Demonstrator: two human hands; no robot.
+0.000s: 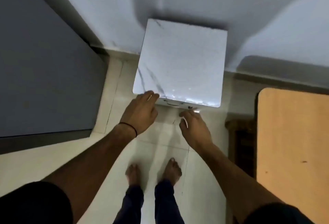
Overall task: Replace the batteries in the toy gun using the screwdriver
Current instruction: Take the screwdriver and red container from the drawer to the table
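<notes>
Head view, and this is the very start of the job: the person is standing barefoot on the pale tiled floor (160,134), looking straight down at a small white marble-topped desk (179,60) set against the wall. No toy gun, no screwdriver and no batteries are showing anywhere, so by my reading the step in hand is fetching the gear, most likely from the drawer (187,104) under the desk's front edge. The left hand (140,111), a dark band on its wrist, is lying flat and relaxed with its fingertips at the near left corner of the top, gripping nothing. The right hand (194,126) is hovering just below the front edge, fingers loosely extended toward the right end of the drawer front and holding nothing I can make out; the blur there is hiding whether the fingertips are touching it. The drawer handle (171,103) is sitting between the two hands, close to both. The next move is calling for fingers hooked on that handle and a straight pull, with the left hand steadying the top. A tan wooden board (293,143) is showing at the right.
</notes>
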